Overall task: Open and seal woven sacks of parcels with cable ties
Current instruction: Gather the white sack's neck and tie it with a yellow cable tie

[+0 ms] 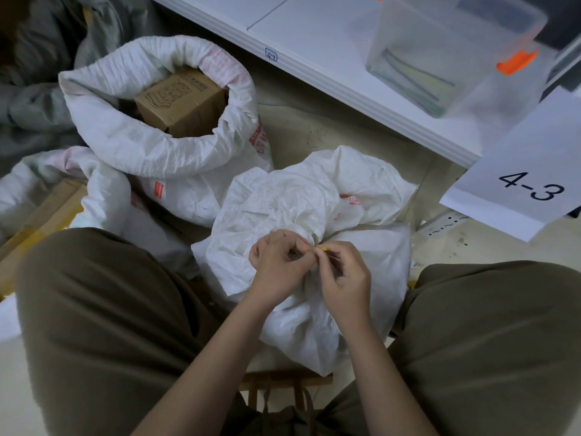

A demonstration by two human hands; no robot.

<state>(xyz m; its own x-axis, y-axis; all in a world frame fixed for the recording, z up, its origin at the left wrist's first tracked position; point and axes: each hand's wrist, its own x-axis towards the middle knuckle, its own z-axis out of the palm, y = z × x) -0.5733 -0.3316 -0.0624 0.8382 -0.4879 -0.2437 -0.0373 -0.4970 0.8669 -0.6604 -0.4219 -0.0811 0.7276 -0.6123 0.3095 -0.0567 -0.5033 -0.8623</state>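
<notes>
Head view: at lower centre, the left hand and right hand both pinch a yellow cable tie at the gathered neck of a white woven sack between the person's knees. At upper left, an open sack holds a cardboard box.

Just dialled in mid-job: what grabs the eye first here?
Front and centre, both hands, left hand and right hand, pinch a small yellow cable tie at the gathered neck of a white woven sack between the person's knees. Behind it to the left, an open sack shows a cardboard box. At right, a paper sign reads 4-3.
</notes>
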